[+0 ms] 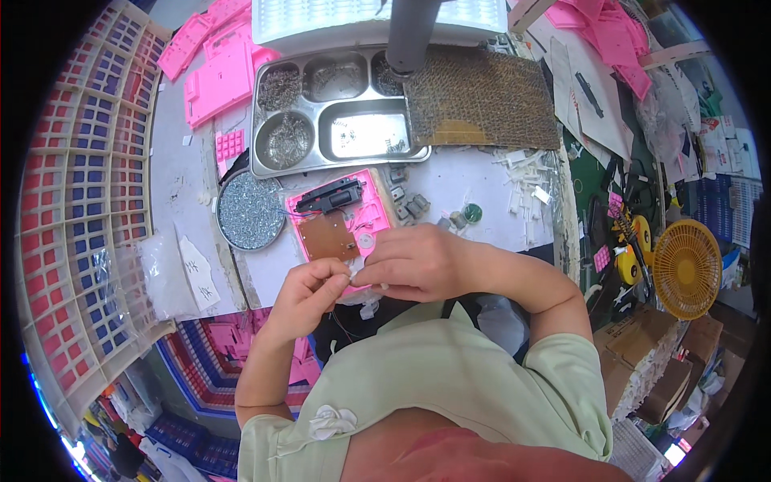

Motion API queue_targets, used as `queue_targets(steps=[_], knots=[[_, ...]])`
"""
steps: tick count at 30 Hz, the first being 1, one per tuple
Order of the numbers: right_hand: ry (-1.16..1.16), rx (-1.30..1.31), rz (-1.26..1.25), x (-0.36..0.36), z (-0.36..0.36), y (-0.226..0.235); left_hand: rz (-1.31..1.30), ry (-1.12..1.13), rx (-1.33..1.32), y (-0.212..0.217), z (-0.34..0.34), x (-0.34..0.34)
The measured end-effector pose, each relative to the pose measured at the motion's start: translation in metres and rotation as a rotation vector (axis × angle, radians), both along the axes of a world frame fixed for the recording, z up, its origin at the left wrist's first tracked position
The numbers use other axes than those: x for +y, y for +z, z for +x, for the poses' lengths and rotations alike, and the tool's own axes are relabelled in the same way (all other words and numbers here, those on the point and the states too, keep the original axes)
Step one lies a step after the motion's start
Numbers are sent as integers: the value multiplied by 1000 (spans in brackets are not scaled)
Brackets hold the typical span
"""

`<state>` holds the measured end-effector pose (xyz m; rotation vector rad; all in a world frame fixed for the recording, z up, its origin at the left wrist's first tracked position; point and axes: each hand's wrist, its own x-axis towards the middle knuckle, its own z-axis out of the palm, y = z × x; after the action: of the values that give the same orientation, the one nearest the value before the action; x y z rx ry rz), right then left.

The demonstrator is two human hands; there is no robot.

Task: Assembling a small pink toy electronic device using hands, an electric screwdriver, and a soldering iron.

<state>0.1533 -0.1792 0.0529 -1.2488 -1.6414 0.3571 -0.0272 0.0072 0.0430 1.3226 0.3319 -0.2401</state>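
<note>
Far left of the frame, I saw a tall white crate [92, 201], plastic grid, squarish openings, red and blue showing through. Next, a crumpled clear plastic bag [165, 273], then a round dish [218, 217] full of fine, glittery silver-grey bits. Left hand [309, 296], just below centre: thumb and index tips closed on a small white piece [353, 275], right at the fingertips; its shape was too blurry to make out. Above that hand lay the pink housing [385, 218], shallow moulded plastic, holding a long black block [329, 197] and a flat, matte brown board [325, 238]. The white piece was at the housing's lower edge; touching or not, I couldn't tell. Higher up, a shiny metal tray [309, 108], rounded compartments, small dark parts inside. Right hand [422, 259], centre: fingers curled, tips meeting the same piece from the right; couldn't tell if they gripped it too. Above it, boxy grey blocks [415, 206], then a rough-textured brown sheet [482, 96], upper right of centre, and loose white bits [530, 189], small, angular. Far right, a round yellow plastic piece [687, 269], slotted all over.
</note>
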Motion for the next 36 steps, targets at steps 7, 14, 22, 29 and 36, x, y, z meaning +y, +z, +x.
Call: queue_targets(steps=[7,14,22,29,36], knots=[[61,165,-388,-4,6,-7,-212,-75,116,0,-3,5],[-7,958,-447,-52,-9,-36,-12,-375,43,40,26,2],[-166,1326,-136,-103,19,-57,1189,20,-261,-17,62,-13],[-145,1253,-180,-92,26,-50,1435,-24,-181,-15,66,-26],[-102,1208,-189,-81,28,-48,1475,-37,-97,-23,68,-31]])
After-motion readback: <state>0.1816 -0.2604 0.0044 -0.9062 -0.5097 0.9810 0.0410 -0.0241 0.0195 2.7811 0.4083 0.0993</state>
